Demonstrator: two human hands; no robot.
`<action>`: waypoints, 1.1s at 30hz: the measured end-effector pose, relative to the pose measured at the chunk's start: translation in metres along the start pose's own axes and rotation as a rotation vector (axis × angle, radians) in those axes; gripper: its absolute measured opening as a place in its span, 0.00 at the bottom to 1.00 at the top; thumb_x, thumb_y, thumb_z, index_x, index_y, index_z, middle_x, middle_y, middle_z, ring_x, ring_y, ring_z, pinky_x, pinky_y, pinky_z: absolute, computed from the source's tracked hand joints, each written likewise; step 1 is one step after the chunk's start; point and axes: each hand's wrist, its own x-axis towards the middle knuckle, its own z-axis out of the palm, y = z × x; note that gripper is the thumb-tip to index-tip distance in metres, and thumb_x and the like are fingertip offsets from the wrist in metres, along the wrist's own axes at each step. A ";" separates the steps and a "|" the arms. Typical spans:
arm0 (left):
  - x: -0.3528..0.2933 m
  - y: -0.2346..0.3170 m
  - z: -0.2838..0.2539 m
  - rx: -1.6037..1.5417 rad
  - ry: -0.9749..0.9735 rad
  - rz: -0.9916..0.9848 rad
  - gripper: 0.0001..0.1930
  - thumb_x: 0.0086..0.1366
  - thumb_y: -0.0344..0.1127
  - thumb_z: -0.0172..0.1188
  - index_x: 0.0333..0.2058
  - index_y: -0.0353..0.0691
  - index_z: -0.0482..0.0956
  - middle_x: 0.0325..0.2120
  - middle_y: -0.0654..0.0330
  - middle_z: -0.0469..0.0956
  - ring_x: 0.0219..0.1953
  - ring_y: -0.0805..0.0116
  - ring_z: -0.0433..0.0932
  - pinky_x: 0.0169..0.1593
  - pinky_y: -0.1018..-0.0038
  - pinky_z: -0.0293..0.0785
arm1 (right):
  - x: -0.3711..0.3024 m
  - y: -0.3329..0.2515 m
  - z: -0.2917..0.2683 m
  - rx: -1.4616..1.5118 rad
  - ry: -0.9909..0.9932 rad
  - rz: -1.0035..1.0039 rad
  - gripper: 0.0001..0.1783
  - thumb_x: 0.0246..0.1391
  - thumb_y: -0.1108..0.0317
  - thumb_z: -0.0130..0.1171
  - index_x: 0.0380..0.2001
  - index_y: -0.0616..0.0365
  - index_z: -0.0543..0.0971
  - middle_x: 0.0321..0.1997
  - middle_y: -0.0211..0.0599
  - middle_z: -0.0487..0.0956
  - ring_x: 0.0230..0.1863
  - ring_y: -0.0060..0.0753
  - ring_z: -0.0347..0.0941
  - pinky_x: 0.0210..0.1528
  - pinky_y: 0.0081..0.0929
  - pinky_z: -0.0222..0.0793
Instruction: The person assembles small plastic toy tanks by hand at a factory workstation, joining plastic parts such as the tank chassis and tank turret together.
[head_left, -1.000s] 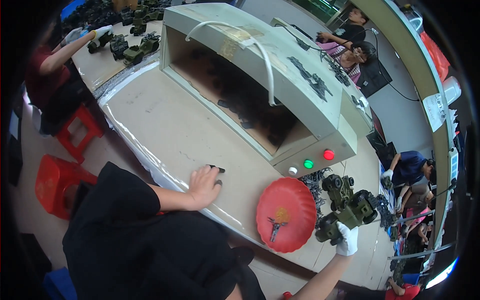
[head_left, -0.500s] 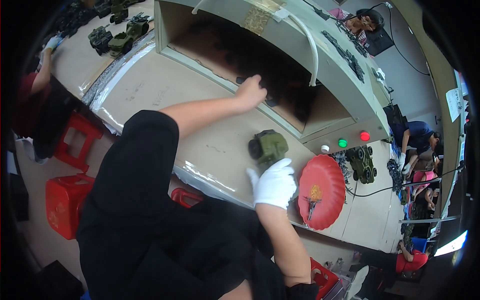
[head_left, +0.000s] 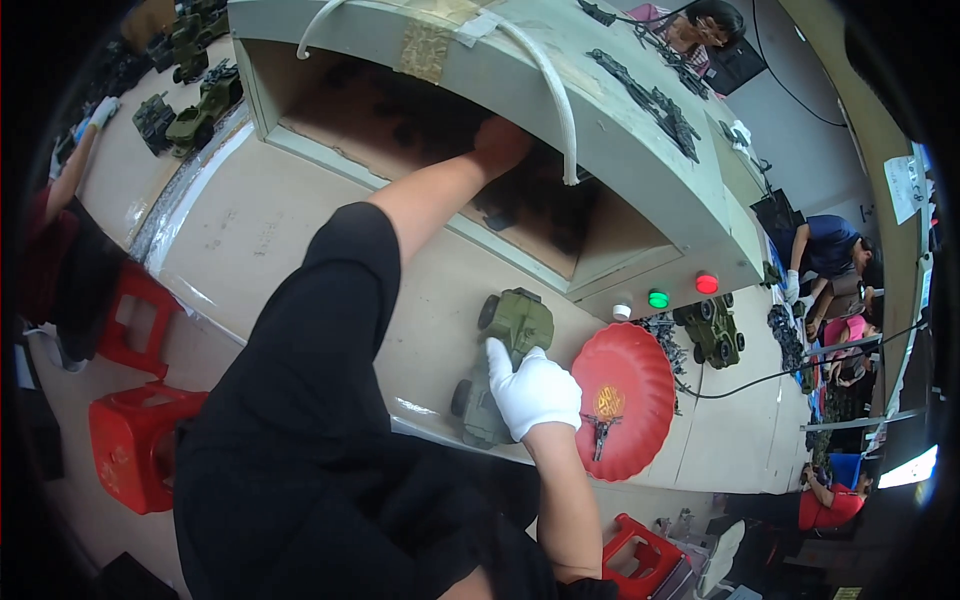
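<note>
My left hand (head_left: 503,143), bare, reaches into the dark opening of a pale grey cabinet (head_left: 625,262); its fingers are lost in shadow, so whether they hold anything is hidden. Dark parts (head_left: 500,212) lie inside near the front lip. On the bench in front of the cabinet stands a toy military truck (head_left: 523,318), olive green at its far end and greyer towards me, with black wheels. White-gloved, my right hand (head_left: 540,393) grips the middle of the truck from its right side, thumb on top.
A red scalloped plate (head_left: 650,400) right of my glove holds a small dark part. The cabinet front carries white, green and red buttons (head_left: 658,299). Another green toy vehicle (head_left: 712,330) stands beyond the plate. Red stools (head_left: 140,440) are at left; co-workers sit at both sides.
My left hand has gone from the opening's front lip deeper inside. The view has shifted. My gloved hand now lies along the truck's side, with more of its near end showing.
</note>
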 end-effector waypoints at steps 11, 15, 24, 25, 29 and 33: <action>-0.124 0.058 -0.191 -1.320 -0.741 -0.769 0.06 0.57 0.27 0.55 0.33 0.41 0.69 0.24 0.65 0.72 0.27 0.75 0.74 0.28 0.80 0.70 | 0.014 0.025 0.003 -0.003 -0.062 -0.159 0.30 0.52 0.45 0.37 0.29 0.63 0.76 0.31 0.54 0.76 0.37 0.53 0.73 0.43 0.39 0.66; -0.163 0.085 -0.215 -0.950 -0.513 -0.211 0.04 0.51 0.23 0.56 0.26 0.39 0.72 0.28 0.59 0.75 0.31 0.72 0.75 0.31 0.78 0.71 | 0.008 0.033 0.000 -0.031 -0.047 -0.192 0.32 0.51 0.41 0.38 0.28 0.62 0.76 0.30 0.52 0.77 0.36 0.52 0.73 0.42 0.39 0.66; -0.176 0.115 -0.219 -0.394 -0.215 0.743 0.07 0.41 0.20 0.56 0.19 0.40 0.72 0.29 0.60 0.75 0.26 0.64 0.74 0.29 0.73 0.72 | 0.027 0.044 -0.019 1.193 -0.005 -0.308 0.18 0.52 0.60 0.54 0.41 0.62 0.72 0.22 0.27 0.72 0.19 0.16 0.64 0.21 0.15 0.60; -0.174 0.122 -0.216 -0.397 -0.207 0.739 0.07 0.41 0.20 0.56 0.19 0.40 0.72 0.29 0.60 0.75 0.26 0.64 0.74 0.29 0.73 0.72 | 0.035 0.042 -0.017 1.272 -0.072 -0.351 0.12 0.52 0.61 0.56 0.35 0.58 0.73 0.20 0.25 0.69 0.15 0.12 0.59 0.18 0.11 0.54; -0.185 0.141 -0.201 -0.737 -0.077 0.000 0.12 0.47 0.21 0.53 0.33 0.38 0.69 0.20 0.62 0.69 0.19 0.71 0.69 0.23 0.76 0.68 | 0.066 0.052 -0.008 1.671 0.072 -0.215 0.11 0.54 0.60 0.53 0.30 0.56 0.71 0.22 0.26 0.70 0.17 0.14 0.61 0.19 0.11 0.57; -0.201 0.137 -0.193 -1.178 -0.413 -0.674 0.13 0.56 0.24 0.44 0.41 0.38 0.60 0.19 0.64 0.65 0.16 0.79 0.64 0.18 0.83 0.61 | 0.073 0.056 0.008 1.543 -0.092 -0.100 0.10 0.54 0.59 0.53 0.30 0.54 0.71 0.21 0.26 0.69 0.16 0.15 0.61 0.18 0.11 0.58</action>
